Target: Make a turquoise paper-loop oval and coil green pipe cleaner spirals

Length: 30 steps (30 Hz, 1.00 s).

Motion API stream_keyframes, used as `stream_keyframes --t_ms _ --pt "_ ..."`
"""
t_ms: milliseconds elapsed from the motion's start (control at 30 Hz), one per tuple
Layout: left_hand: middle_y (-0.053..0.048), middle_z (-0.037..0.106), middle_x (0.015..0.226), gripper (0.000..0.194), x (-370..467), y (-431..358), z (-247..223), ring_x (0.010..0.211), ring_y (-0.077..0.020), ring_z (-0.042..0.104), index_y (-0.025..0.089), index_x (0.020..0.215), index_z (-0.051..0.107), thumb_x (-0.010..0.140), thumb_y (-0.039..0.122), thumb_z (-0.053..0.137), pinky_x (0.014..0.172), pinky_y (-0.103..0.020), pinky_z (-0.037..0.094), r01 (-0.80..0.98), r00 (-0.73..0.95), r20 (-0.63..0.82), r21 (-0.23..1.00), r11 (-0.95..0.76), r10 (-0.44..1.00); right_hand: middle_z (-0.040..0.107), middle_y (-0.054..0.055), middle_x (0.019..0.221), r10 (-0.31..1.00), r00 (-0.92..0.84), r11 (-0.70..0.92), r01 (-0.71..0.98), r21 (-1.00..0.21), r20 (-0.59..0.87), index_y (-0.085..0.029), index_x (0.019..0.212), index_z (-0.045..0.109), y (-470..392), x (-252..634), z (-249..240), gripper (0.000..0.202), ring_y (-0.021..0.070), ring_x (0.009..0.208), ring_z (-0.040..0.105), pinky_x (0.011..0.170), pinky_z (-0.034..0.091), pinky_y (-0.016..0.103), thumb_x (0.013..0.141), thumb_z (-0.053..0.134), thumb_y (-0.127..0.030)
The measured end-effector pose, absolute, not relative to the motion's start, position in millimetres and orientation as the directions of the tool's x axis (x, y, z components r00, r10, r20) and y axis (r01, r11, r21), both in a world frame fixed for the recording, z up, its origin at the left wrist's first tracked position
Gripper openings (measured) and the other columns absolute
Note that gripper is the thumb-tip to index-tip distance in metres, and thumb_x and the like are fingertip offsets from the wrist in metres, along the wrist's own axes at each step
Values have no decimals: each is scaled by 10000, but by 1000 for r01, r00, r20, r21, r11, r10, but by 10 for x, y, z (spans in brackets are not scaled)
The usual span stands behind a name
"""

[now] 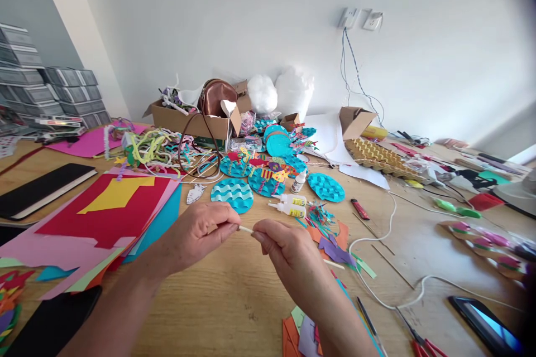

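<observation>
Over the middle of the wooden table, a thin pale stick point(246, 229) runs between my two hands. The fingers of my left hand point(207, 234) pinch one end, and my right hand point(287, 248) is closed on the other. Only a short length shows; the ends are hidden in my fingers. Beyond them lies a round blue card point(231, 196) with pale wavy strips. Two white glue bottles point(292, 210) lie beside it, and a small white bottle point(298, 182) stands behind. Another pale stick point(334, 264) rests right of my right hand.
Coloured paper sheets point(138, 217) and a black notebook point(42, 189) lie at left. Paper scraps point(335, 245), a white cable point(355, 240), red-handled scissors point(422, 343) and a phone point(486, 321) are at right. A full cardboard box point(196, 122) stands at the back.
</observation>
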<state>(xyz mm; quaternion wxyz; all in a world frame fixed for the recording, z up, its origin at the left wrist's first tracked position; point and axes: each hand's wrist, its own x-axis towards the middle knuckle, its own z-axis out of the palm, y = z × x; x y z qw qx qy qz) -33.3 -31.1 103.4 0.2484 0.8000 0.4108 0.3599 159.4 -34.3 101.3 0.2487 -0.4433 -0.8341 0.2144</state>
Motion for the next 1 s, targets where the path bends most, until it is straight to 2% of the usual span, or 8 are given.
stream_keyframes --t_ms 100,267,400,500,600,733,867,1000 --pt "31 473 606 177 -327 -307 976 582 -97 430 173 662 561 803 170 454 546 -203 329 381 372 337 794 -473 865 496 -40 589 836 -501 506 550 -664 223 -194 739 543 -330 1592 1021 189 83 545 454 516 287 189 885 423 -208" --pt "37 458 605 168 -275 -305 866 587 -95 401 183 670 552 816 209 474 556 -208 326 46 327 220 968 -248 919 448 -54 568 829 -520 434 370 -821 204 -186 671 497 -291 1603 981 260 62 502 396 495 296 173 900 404 -266" --pt "17 519 657 182 -231 -311 842 634 -103 462 187 757 593 855 296 485 618 -226 360 -192 395 184 975 -115 900 427 -54 561 844 -505 382 334 -861 179 -185 662 488 -252 1623 928 287 66 497 373 477 287 181 904 393 -307" --pt "-5 539 731 268 -231 -313 845 668 -115 479 188 859 617 863 404 460 624 -239 370 -278 437 193 958 -73 879 447 -48 572 850 -493 391 359 -847 183 -182 654 488 -237 1634 934 292 69 518 389 490 292 182 904 388 -295" --pt "3 518 706 287 -236 -324 878 669 -114 458 178 828 607 849 430 472 634 -237 361 -198 430 188 974 -110 883 477 -43 590 850 -484 429 406 -807 208 -179 650 494 -240 1636 966 278 71 546 416 511 301 180 898 397 -261" --pt "32 449 632 215 -224 -352 975 619 -106 403 176 715 538 824 358 499 589 -225 337 52 377 119 987 -149 918 500 -43 597 839 -482 488 462 -740 253 -180 681 521 -262 1626 1012 225 77 561 440 525 310 182 881 428 -220" --pt "37 403 622 214 -223 -358 1016 599 -111 372 185 674 493 833 318 436 536 -227 307 260 361 118 940 -222 925 530 -30 628 827 -480 541 534 -650 293 -182 715 548 -291 1616 1051 198 88 583 464 541 316 192 877 434 -189" --pt "39 415 629 210 -245 -339 994 594 -108 382 187 699 511 847 289 403 535 -224 316 370 371 155 880 -299 916 561 -8 671 829 -483 548 604 -578 282 -189 752 566 -305 1623 1058 190 106 606 490 551 321 209 884 429 -192"
